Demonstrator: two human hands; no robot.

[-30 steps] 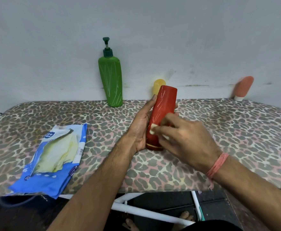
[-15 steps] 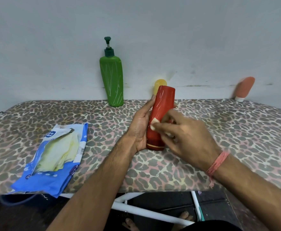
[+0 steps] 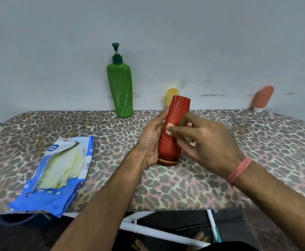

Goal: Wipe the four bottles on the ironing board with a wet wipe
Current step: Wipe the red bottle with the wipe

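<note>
My left hand (image 3: 152,140) grips a red bottle (image 3: 175,113) that stands tilted, cap down, on the leopard-print ironing board (image 3: 256,151). My right hand (image 3: 204,142) presses a small folded white wet wipe (image 3: 169,128) against the bottle's middle. A tall green pump bottle (image 3: 120,87) stands upright at the back by the wall. A yellow bottle (image 3: 171,95) is mostly hidden behind the red one. An orange-pink bottle (image 3: 263,97) leans on the wall at the far right.
An open blue wet-wipe pack (image 3: 57,174) lies at the board's front left, partly over the edge. A grey wall (image 3: 148,33) rises right behind the board. White frame tubes (image 3: 157,232) and bare feet (image 3: 199,236) show below the front edge.
My right hand has slid the wipe up the red bottle, from near its lower part to its middle. My left hand keeps the same grip.
</note>
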